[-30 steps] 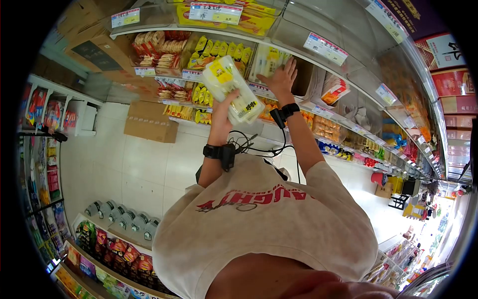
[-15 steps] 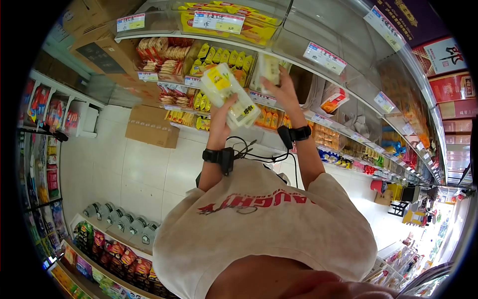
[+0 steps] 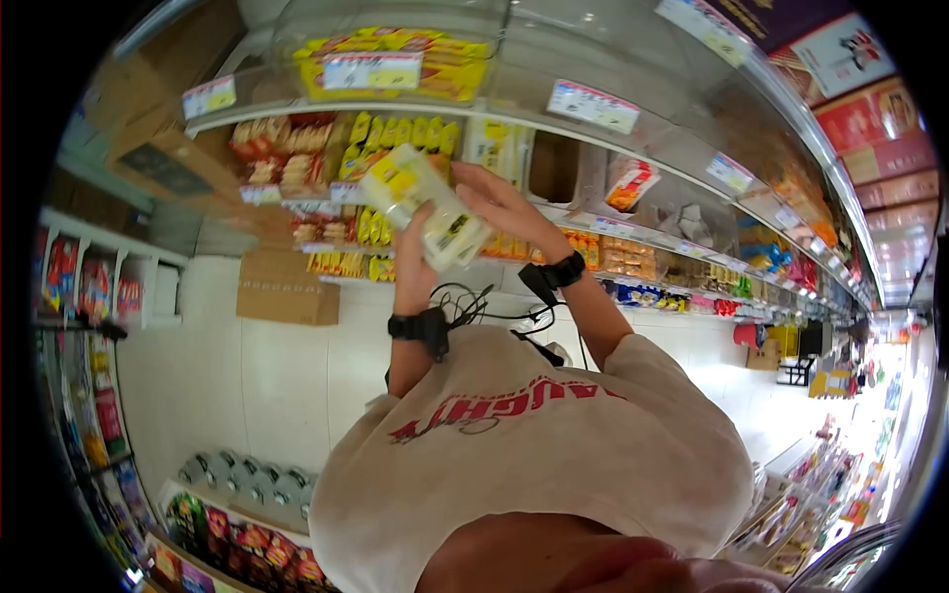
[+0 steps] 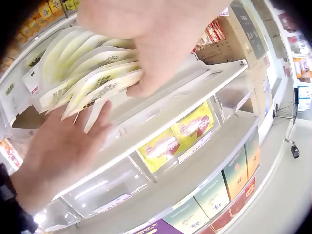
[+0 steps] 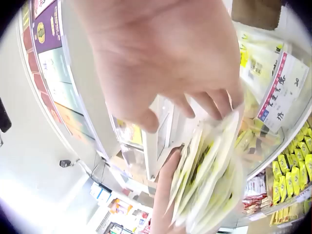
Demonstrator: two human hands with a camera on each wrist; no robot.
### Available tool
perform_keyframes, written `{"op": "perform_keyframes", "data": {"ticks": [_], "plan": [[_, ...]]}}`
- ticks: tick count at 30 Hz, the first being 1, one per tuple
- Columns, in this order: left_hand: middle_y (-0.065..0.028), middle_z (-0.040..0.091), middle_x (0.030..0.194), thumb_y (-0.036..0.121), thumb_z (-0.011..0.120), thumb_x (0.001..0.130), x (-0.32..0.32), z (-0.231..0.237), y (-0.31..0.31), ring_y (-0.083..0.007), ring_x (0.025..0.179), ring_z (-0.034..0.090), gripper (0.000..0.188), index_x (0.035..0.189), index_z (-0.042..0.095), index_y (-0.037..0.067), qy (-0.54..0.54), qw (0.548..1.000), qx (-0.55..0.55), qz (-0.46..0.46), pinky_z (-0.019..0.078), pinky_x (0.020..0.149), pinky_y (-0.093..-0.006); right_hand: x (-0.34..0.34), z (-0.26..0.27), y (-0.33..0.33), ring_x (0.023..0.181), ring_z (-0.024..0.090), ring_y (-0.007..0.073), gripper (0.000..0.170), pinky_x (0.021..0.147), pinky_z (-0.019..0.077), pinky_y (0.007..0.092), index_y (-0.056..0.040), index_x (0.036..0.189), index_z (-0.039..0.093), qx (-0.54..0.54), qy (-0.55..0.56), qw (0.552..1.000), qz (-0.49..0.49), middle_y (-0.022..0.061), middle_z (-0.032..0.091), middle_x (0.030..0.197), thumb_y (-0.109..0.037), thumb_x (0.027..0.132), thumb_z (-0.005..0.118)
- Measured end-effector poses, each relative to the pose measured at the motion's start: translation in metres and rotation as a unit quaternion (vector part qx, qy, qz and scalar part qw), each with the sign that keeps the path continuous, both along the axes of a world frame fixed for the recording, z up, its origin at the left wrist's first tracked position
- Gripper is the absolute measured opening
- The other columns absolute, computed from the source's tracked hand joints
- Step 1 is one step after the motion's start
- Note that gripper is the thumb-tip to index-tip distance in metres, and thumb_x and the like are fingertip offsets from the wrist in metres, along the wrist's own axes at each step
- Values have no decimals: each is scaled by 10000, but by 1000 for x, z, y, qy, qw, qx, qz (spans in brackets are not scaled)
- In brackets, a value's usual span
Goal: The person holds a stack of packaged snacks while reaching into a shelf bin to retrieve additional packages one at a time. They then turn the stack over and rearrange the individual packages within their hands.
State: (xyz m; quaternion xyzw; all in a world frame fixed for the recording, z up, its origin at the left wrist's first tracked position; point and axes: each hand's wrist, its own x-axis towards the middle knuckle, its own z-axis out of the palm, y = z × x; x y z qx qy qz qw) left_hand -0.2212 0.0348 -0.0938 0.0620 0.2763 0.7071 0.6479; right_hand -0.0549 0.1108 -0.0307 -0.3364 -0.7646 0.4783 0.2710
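Observation:
A stack of several flat, pale yellow-and-white plastic packets (image 3: 450,229) is held up in front of the shelf. My left hand (image 3: 412,252) grips the stack from its near side, thumb across the top packet. In the left wrist view, the packets (image 4: 92,68) fan apart at their edges. My right hand (image 3: 509,210) is at the stack's right edge. Seen from the right wrist, this hand (image 5: 165,53) has its fingers extended at the top of the packets (image 5: 209,170), with the thumb apart. Similar packets (image 3: 494,143) lie in a clear bin just behind.
Yellow-wrapped snacks (image 3: 400,133) fill the compartment left of the bin, and a brown-walled compartment (image 3: 554,163) is to its right. A clear-fronted upper shelf with price tags (image 3: 593,106) overhangs both. A carton (image 3: 287,287) stands on the floor at left; cables hang between my wrists.
My right hand took hold of a packet in the bin, then came left to the stack in my left hand. The shelf has shifted left in the head view.

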Motion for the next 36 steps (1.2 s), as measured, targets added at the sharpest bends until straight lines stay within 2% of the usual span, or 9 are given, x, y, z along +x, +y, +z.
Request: {"op": "perform_keyframes", "data": {"ticks": [1,5,6,10,16,22,26,30,36], "plan": [[-97,620,1221,88,704,904,-2,5,-1,-235,1066,660,538,1388,477,33,10,1000,-7,-1,589,879,-399,5,-10,15,1305,528,370,608,1099,407,400,-25,1500,400,26,12,999,-38,245,484,1466,-290,999,621],[-102,602,1240,103,711,905,-8,20,-13,-245,1103,645,558,1398,458,42,40,999,-34,12,594,887,-418,10,-47,65,1407,393,435,791,1154,359,456,71,1489,342,246,-210,925,-199,312,373,1521,-307,897,706],[-104,596,1251,104,711,905,-8,21,-14,-246,1113,641,567,1404,451,43,42,998,-38,17,593,892,-418,12,-57,77,1466,297,417,978,1207,267,492,91,1500,302,292,-260,901,-188,316,314,1553,-416,811,776],[-107,584,1272,105,714,906,-10,21,-17,-250,1130,632,578,1409,439,35,47,998,-46,6,592,897,-423,11,-74,87,1499,258,363,1095,1236,191,506,42,1516,318,289,-382,865,-149,246,278,1602,-525,723,817],[-101,593,1253,107,726,899,-8,29,-17,-245,1115,637,555,1384,467,35,35,999,-40,3,592,888,-423,12,-74,86,1450,372,325,931,1181,309,477,-15,1446,444,285,-364,873,-154,202,413,1544,-367,690,857],[-94,612,1219,101,723,903,-4,33,-12,-234,1088,650,532,1373,482,38,40,999,-36,1,590,884,-412,29,-39,80,1303,550,345,745,1065,458,375,14,1381,513,112,-217,947,-211,207,579,1393,-254,764,833],[-92,611,1256,104,715,914,0,15,-7,-221,1100,647,518,1376,493,29,46,999,4,-8,582,885,-392,30,-23,56,1356,498,274,805,1120,389,372,-22,1465,464,-15,75,987,-144,190,539,1451,-343,823,830],[-90,605,1299,168,696,950,6,3,2,-202,1116,641,502,1388,500,21,21,999,24,-22,557,903,-352,7,19,-3,1489,313,312,715,1202,275,404,-89,1499,443,131,-23,989,61,180,337,1603,-313,898,759],[-83,611,1288,258,677,975,9,19,-10,-182,1134,624,521,1405,494,27,-28,999,31,-13,528,933,-334,-7,11,-26,1498,282,330,713,1221,235,443,-98,1526,401,89,-27,991,94,165,320,1611,-285,918,725]]}}
